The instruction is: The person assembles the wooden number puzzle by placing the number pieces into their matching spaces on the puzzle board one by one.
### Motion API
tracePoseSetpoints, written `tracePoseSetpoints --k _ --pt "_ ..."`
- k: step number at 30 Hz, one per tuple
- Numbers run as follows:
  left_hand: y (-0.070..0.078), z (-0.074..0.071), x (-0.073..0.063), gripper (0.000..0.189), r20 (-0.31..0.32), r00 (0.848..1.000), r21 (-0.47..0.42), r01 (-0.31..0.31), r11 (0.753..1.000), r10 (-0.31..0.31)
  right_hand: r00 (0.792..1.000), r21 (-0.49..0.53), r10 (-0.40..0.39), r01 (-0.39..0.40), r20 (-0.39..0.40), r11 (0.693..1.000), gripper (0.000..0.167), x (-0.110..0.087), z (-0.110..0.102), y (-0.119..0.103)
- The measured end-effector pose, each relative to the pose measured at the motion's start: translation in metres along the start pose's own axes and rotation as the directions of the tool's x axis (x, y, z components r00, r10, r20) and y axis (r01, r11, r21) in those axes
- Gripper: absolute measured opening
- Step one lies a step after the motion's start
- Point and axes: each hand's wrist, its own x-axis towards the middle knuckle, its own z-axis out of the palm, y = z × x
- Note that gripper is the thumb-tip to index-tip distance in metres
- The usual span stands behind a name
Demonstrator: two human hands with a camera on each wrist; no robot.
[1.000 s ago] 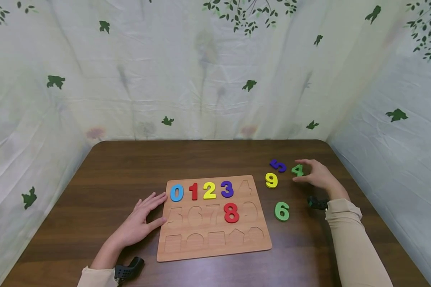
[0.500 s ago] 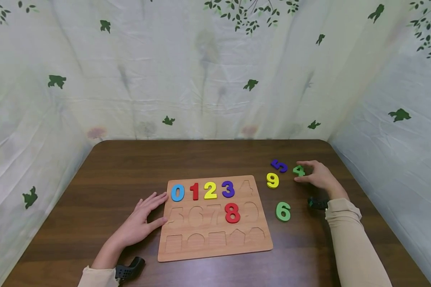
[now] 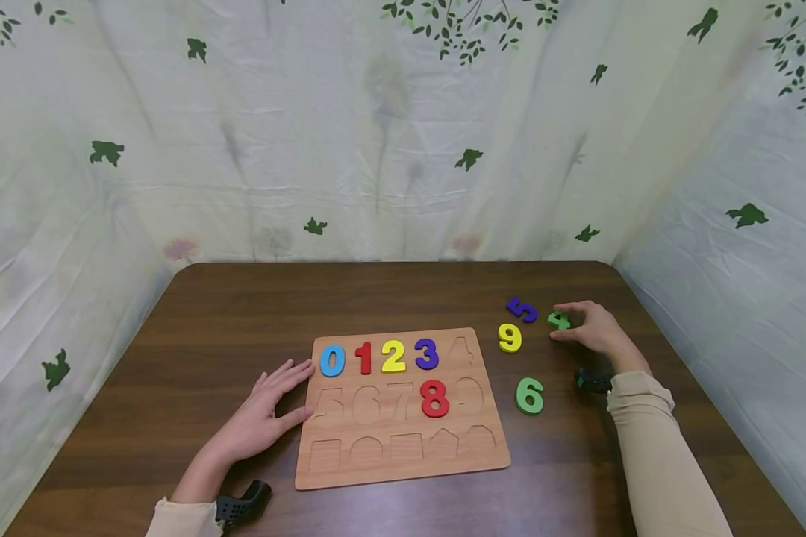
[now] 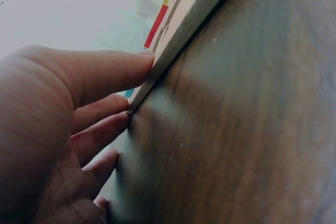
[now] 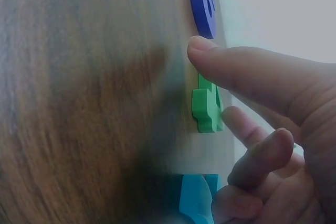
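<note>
My left hand (image 3: 269, 414) rests with spread fingers against the left edge of a wooden number board (image 3: 349, 477); in the left wrist view its thumb (image 4: 121, 69) touches the board's edge. My right hand (image 3: 601, 332) is at a green number 4 (image 3: 559, 321) lying on the table, thumb on the near side and index finger on the far side. The right wrist view shows the thumb (image 5: 226, 61) passing in front of the green 4, partly covering it, with no clear pinch. Seated or lying on the board are a blue 0 (image 3: 332, 361), red 1, yellow 2, purple 3 and red 8 (image 3: 434, 399).
Loose on the brown table (image 3: 175, 358) lie a purple 5 (image 3: 522, 310), a yellow 9 (image 3: 510, 338) and a green 6 (image 3: 529, 396). A blue piece (image 5: 195, 198) shows only in the right wrist view. A patterned cloth (image 3: 376, 149) hangs behind the table.
The head view has shifted very slightly. Both hands keep nearly the same place, the right one still around the green 4, and the other numbers have not moved.
</note>
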Motion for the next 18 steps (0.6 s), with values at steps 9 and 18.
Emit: tracePoseSetpoints --k 9,18 --pt "0.0 -0.0002 -0.0002 0.069 0.0 1.0 0.005 0.003 1.0 -0.003 1.0 0.01 -0.003 0.003 -0.004 1.0 0.067 0.0005 0.0016 0.002" --pt "-0.0006 0.0001 -0.0004 0.069 -0.001 1.0 0.011 0.002 1.0 -0.002 1.0 0.028 0.012 -0.013 0.009 1.0 0.068 -0.0012 -0.0001 0.0014"
